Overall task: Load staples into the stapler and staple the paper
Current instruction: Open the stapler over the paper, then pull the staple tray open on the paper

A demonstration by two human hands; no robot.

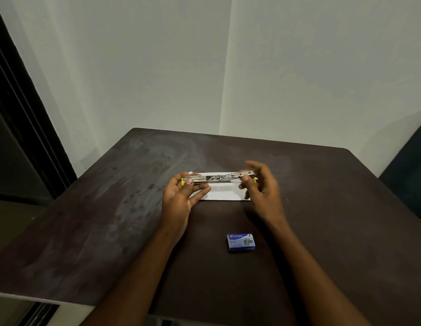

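Closed staple box (241, 241) lies near both hands' opened stapler (218, 178).

The stapler (219, 178) is opened out flat and spans from the fingers (189, 181) of the left hand (181, 196) to the fingers (245, 178) of the right hand (261, 184), each hand pinching one end. Just behind and below the fingers, a sheet of paper (224, 192) lies on the bench (110, 208). The staple box (241, 241) sits on the bench well nearer the person than the fingers, between the two forearms, closer to the right one.
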